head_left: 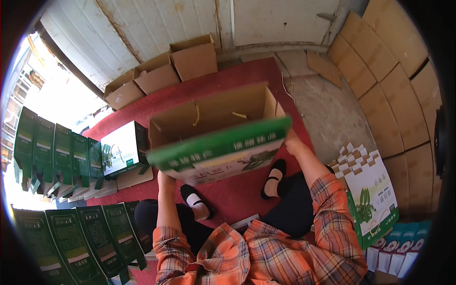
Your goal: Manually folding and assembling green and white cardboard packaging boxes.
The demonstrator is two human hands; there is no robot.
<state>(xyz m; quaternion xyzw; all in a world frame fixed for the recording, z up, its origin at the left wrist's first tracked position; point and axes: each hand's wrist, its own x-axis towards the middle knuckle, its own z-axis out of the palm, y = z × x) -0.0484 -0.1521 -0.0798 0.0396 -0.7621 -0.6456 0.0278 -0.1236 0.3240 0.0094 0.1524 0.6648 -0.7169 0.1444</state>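
Note:
An open green and white carton [223, 164] is lifted in front of me, tilted so its brown inside shows. Yellow cord [196, 114] hangs along its inner wall. My left hand [166, 181] grips the carton at its lower left corner; the fingers are mostly hidden behind it. At the right end, my right hand [293, 142] is closed on the carton's side. The carton's front panel is slightly blurred. Left of it, a closed green and white carton [121, 149] with a cord handle rests on other cardboard.
A red mat [247, 202] covers the floor. Rows of green cartons [61, 152] stand left. Brown boxes [194, 59] line the far wall. Stacked brown cartons [380, 95] rise on the right, near flattened printed cartons [370, 190] and small white and teal boxes [399, 244].

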